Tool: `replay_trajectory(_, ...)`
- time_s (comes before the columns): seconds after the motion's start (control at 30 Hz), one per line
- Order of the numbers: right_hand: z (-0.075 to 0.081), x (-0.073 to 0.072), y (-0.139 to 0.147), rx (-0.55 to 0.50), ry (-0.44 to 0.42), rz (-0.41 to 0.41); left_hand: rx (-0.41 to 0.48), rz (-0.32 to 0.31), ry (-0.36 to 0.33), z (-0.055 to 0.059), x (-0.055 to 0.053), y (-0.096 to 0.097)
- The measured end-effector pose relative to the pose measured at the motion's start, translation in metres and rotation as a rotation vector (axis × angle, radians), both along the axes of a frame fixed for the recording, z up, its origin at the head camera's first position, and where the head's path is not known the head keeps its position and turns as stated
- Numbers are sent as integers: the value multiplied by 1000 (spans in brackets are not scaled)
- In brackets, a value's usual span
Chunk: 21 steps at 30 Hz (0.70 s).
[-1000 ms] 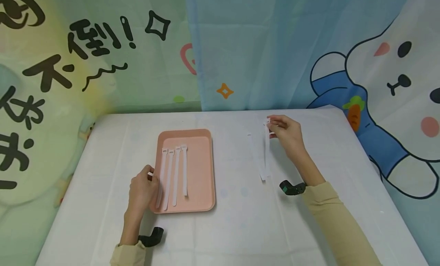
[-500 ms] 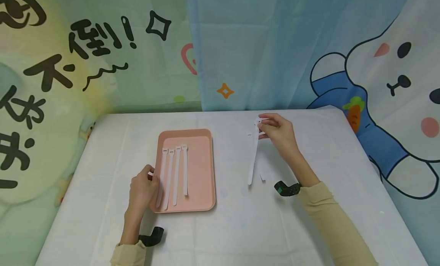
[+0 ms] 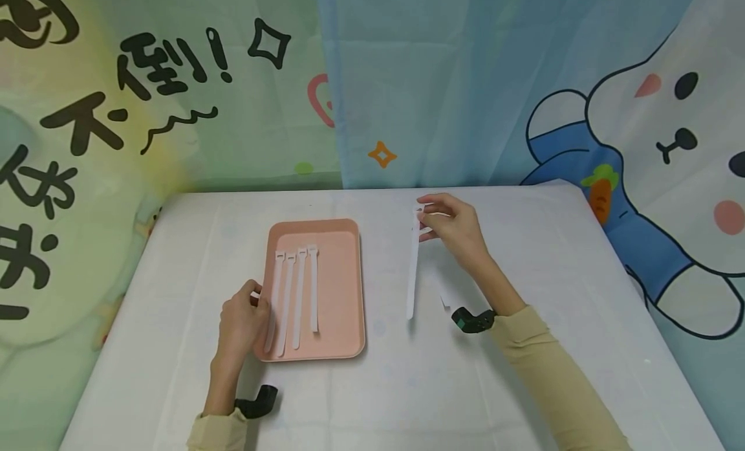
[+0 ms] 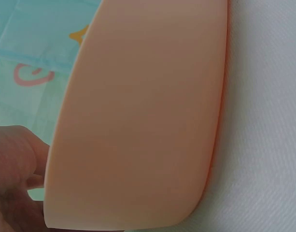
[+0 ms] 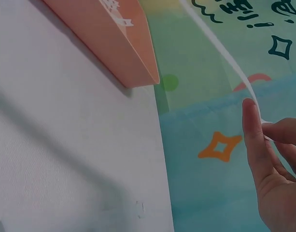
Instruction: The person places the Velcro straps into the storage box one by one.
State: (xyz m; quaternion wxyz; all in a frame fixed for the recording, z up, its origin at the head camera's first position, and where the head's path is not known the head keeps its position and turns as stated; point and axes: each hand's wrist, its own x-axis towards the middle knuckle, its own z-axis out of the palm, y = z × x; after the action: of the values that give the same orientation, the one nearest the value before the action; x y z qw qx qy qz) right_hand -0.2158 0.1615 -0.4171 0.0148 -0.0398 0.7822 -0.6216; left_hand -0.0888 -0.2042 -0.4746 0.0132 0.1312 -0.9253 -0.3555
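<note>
My right hand (image 3: 451, 228) pinches a white strap (image 3: 412, 270) by its slotted head, above the white table right of the tray. In the right wrist view the strap (image 5: 225, 55) runs up from the fingertips and bends slightly. My left hand (image 3: 241, 318) holds the left rim of a pink tray (image 3: 340, 296); in the left wrist view the tray's outer wall (image 4: 138, 116) covers part of that hand (image 4: 17, 169). Several similar white straps (image 3: 299, 296) lie lengthwise, side by side in the tray's left half. Another white strap's end (image 3: 445, 302) faintly shows on the cloth.
White cloth (image 3: 372, 406) covers the table. A printed curtain (image 3: 442, 101) hangs behind its far edge. Black wrist cameras (image 3: 473, 320) stick out from both wrists, the right one low over the cloth.
My right hand has lifted the strap off the spot beside the other one and carried it left, nearer the tray. The left hand and tray have stayed put.
</note>
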Motion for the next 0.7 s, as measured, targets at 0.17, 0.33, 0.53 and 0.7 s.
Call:
replay_trajectory(0.17, 1, 0, -11, -19, -8, 27, 4, 4, -3, 0, 1, 0)
replay_trajectory(0.33, 1, -1, -23, -26, -23, 61, 5, 8, -9, 0, 1, -1)
replay_trajectory(0.53, -1, -2, -38, -19, -43, 91, 7, 7, -4, 0, 1, -1)
replay_trajectory(0.7, -3, -3, -49, -22, -52, 106, 9, 10, -10, 0, -1, -1)
